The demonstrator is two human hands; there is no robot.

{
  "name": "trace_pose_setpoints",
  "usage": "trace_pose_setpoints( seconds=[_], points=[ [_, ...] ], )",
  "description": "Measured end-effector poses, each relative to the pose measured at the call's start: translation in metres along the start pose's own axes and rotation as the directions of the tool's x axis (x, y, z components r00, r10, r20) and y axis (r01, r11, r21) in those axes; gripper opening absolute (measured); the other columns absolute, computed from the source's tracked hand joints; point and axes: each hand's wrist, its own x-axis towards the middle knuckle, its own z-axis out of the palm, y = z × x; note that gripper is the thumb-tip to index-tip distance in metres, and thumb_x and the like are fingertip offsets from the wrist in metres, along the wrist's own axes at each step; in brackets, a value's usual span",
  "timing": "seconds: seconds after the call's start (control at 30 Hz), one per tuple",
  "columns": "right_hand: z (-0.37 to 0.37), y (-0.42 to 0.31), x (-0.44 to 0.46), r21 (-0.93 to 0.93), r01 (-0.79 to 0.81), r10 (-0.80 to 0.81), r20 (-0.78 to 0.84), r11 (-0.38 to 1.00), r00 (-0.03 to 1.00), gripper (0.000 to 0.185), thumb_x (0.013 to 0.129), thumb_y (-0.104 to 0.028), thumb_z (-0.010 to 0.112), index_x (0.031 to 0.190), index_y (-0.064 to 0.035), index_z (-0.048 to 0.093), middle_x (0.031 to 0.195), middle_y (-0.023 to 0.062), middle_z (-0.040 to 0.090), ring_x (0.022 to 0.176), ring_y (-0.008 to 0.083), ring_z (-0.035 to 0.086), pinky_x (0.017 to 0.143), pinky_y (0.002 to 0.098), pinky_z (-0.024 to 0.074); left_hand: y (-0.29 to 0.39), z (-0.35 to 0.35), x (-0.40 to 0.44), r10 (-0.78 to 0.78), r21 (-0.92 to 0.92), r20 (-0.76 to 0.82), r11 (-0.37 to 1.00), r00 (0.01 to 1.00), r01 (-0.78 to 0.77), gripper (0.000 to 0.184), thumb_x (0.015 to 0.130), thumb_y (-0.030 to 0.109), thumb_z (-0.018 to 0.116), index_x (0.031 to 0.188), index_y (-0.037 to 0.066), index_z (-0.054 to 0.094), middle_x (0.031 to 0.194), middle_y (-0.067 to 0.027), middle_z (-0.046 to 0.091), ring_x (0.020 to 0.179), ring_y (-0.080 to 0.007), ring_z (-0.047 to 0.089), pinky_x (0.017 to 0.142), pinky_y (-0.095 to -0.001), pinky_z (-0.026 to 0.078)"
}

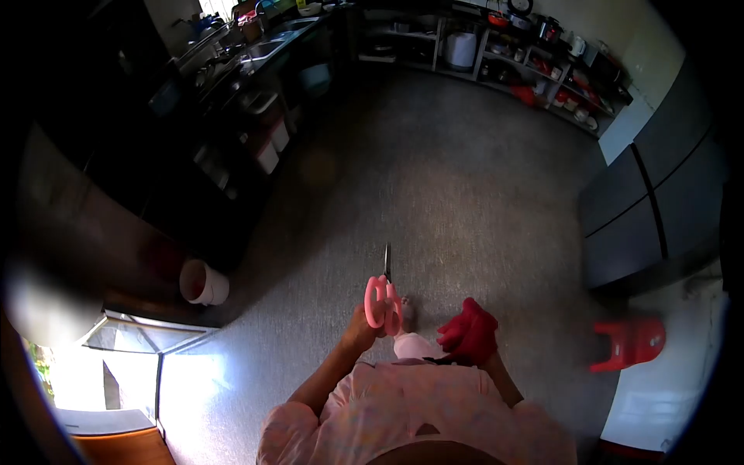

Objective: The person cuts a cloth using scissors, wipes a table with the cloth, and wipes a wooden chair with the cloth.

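Pink-handled scissors (383, 304) are in my left hand (361, 329), their dark blades together and pointing away from me over the floor. The fingers of that hand are closed round the lower part of the handles. Near my waist on the right is my right hand (470, 333), covered by red cloth or a red glove; its fingers are hard to make out, and whether it grips anything cannot be seen. Between the two hands, a pale pink garment part and a foot show below.
Grey floor (434, 178) stretches ahead. A white bucket (204, 282) stands at the left, a red stool (629, 343) at the right near a dark cabinet (620, 225). A sink counter (263, 50) and loaded shelves (496, 54) line the far side.
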Motion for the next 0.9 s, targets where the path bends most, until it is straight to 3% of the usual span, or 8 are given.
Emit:
trace_pose_setpoints(
  seconds=[0.2, 0.3, 0.33, 0.4, 0.43, 0.7, 0.8, 0.9],
  points=[
    [0.017, -0.105, 0.094, 0.161, 0.097, -0.116, 0.118, 0.982, 0.986, 0.063, 0.083, -0.058, 0.039, 0.066, 0.0022, 0.051, 0.053, 0.0093, 0.051, 0.047, 0.0179, 0.048, 0.042, 0.0287, 0.0384, 0.063, -0.033, 0.099, -0.246, -0.304, -0.175, 0.935, 0.953, 0.185, 0.030, 0.079, 0.029, 0.057, 0.073, 0.000, 0.057, 0.058, -0.0045, 0.053, 0.045, -0.0088, 0.045, 0.038, -0.0223, 0.028],
    [0.033, -0.142, 0.160, 0.566, -0.406, -0.275, 0.765, 0.717, 0.582, 0.042, 0.088, -0.043, 0.042, 0.063, -0.0090, 0.037, 0.057, 0.0012, 0.039, 0.048, 0.0098, 0.038, 0.040, 0.0233, 0.0329, 0.070, -0.059, 0.145, -0.316, -0.356, -0.263, 0.910, 0.911, 0.213, 0.029, 0.075, 0.028, 0.060, 0.067, 0.000, 0.056, 0.055, -0.0041, 0.051, 0.040, -0.0089, 0.042, 0.035, -0.0228, 0.028],
    [0.050, -0.155, 0.157, 0.565, -0.412, -0.268, 0.766, 0.715, 0.584, 0.042, 0.088, -0.043, 0.042, 0.063, -0.0090, 0.037, 0.057, 0.0012, 0.039, 0.048, 0.0098, 0.038, 0.040, 0.0233, 0.0329, 0.076, -0.065, 0.157, -0.324, -0.360, -0.265, 0.907, 0.908, 0.219, 0.029, 0.075, 0.028, 0.060, 0.067, 0.000, 0.056, 0.055, -0.0041, 0.051, 0.040, -0.0089, 0.042, 0.035, -0.0228, 0.028],
    [0.075, -0.178, 0.155, 0.031, 0.572, -0.532, 0.409, 0.820, 0.741, 0.042, 0.085, -0.045, 0.046, 0.064, -0.0101, 0.038, 0.054, -0.0012, 0.034, 0.044, 0.0085, 0.031, 0.039, 0.0225, 0.0285, 0.085, -0.073, 0.180, -0.298, -0.394, -0.344, 0.907, 0.890, 0.151, 0.028, 0.075, 0.026, 0.061, 0.067, 0.000, 0.056, 0.054, -0.0041, 0.051, 0.040, -0.0086, 0.041, 0.035, -0.0225, 0.027],
    [0.082, -0.192, 0.163, -0.187, 0.633, -0.554, 0.343, 0.751, 0.759, 0.042, 0.085, -0.046, 0.046, 0.065, -0.0098, 0.039, 0.054, -0.0011, 0.034, 0.043, 0.0086, 0.032, 0.038, 0.0224, 0.0287, 0.076, -0.081, 0.196, -0.278, -0.418, -0.362, 0.902, 0.890, 0.112, 0.028, 0.075, 0.026, 0.062, 0.067, -0.001, 0.056, 0.054, -0.0041, 0.050, 0.040, -0.0082, 0.041, 0.034, -0.0219, 0.026],
    [0.130, -0.301, 0.277, 0.356, -0.081, -0.031, 0.300, 0.931, 0.953, 0.044, 0.082, -0.049, 0.050, 0.069, -0.0072, 0.046, 0.053, -0.0003, 0.039, 0.040, 0.0100, 0.035, 0.037, 0.0220, 0.0301, 0.109, -0.163, 0.358, -0.215, -0.344, -0.161, 0.927, 0.963, 0.149, 0.034, 0.078, 0.034, 0.061, 0.068, 0.002, 0.056, 0.057, -0.0023, 0.051, 0.044, -0.0077, 0.044, 0.037, -0.0201, 0.028],
    [0.144, -0.344, 0.316, 0.570, -0.398, -0.126, 0.670, 0.719, 0.731, 0.048, 0.080, -0.051, 0.052, 0.073, -0.0043, 0.052, 0.054, 0.0011, 0.046, 0.038, 0.0112, 0.039, 0.036, 0.0220, 0.0314, 0.134, -0.174, 0.427, -0.215, -0.386, -0.044, 0.904, 0.976, 0.182, 0.032, 0.080, 0.032, 0.060, 0.069, 0.003, 0.056, 0.058, -0.0015, 0.051, 0.044, -0.0072, 0.044, 0.038, -0.0198, 0.029],
    [0.172, -0.396, 0.306, 0.385, 0.053, -0.134, 0.188, 0.922, 0.973, 0.047, 0.080, -0.050, 0.051, 0.077, -0.0039, 0.057, 0.063, 0.0042, 0.058, 0.041, 0.0125, 0.048, 0.035, 0.0217, 0.0333, 0.144, -0.179, 0.490, -0.187, -0.317, 0.062, 0.928, 0.980, 0.197, 0.025, 0.081, 0.028, 0.058, 0.074, 0.004, 0.057, 0.061, 0.0020, 0.051, 0.048, -0.0048, 0.045, 0.040, -0.0187, 0.031]
  ],
)
